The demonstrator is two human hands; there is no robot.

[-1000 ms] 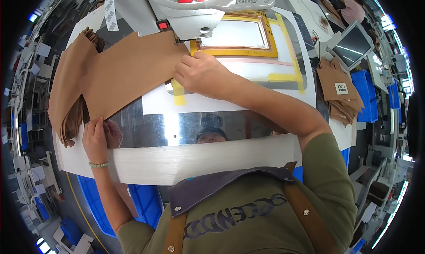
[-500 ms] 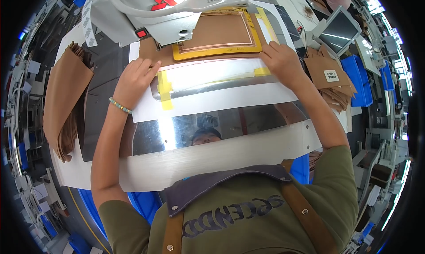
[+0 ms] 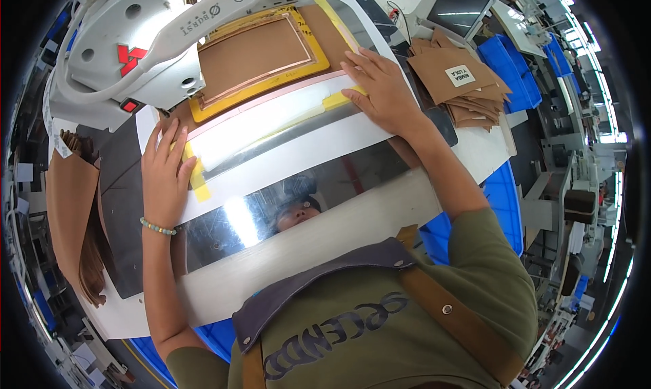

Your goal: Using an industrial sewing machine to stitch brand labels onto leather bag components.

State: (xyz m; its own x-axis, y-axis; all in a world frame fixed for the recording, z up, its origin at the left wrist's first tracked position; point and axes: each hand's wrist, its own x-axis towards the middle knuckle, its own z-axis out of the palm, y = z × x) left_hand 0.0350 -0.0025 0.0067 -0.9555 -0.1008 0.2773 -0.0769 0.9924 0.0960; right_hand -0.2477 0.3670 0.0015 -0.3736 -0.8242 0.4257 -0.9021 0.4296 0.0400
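Note:
A thin brown sheet [image 3: 330, 37] lies under the machine, a yellow frame [image 3: 317, 60] resting on top of it. Along its near edge runs a pinkish strip [image 3: 254, 107], beside a white sheet [image 3: 230, 147] held with yellow tape [image 3: 199, 183]. My left hand [image 3: 165, 175] rests at the brown sheet's near left corner, fingers stretched out and open. At the near right side my right hand [image 3: 385, 96] lies open with fingers spread, touching the sheet's edge and the tape. Neither hand grips anything.
A white machine head [image 3: 129, 56] with a cable fills the upper left. Brown pieces are stacked at the left [image 3: 71, 219] and right [image 3: 441, 70]. A shiny metal plate [image 3: 339, 179] lies nearer me. Blue bins [image 3: 508, 70] and a monitor [image 3: 462, 9] stand at the right.
The fingers of both hands, curled at the brown sheet's near corners before, have opened and now lie flat. The whole view has turned and shifted, moving the machine leftward in the picture.

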